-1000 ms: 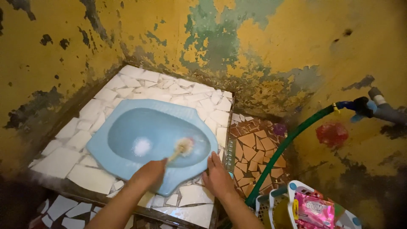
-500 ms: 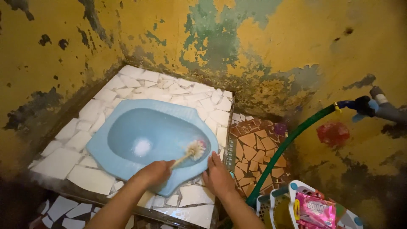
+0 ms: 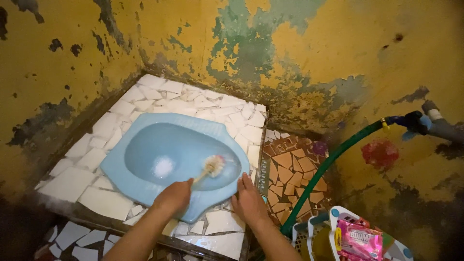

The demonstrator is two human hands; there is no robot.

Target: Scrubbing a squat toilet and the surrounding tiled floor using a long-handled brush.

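Gripping a brush [image 3: 211, 166] at lower centre, the left hand [image 3: 174, 195] scrubs a blue squat pan [image 3: 145, 145]; the right hand [image 3: 249, 200] lies spread flat on its rim.

One package shows: a flat pink sachet [image 3: 361, 240] with white and yellow print, standing tilted in a white and blue plastic basket [image 3: 338, 215] at the lower right corner, just beside the green hose [image 3: 333, 162]. No signs or screens appear.
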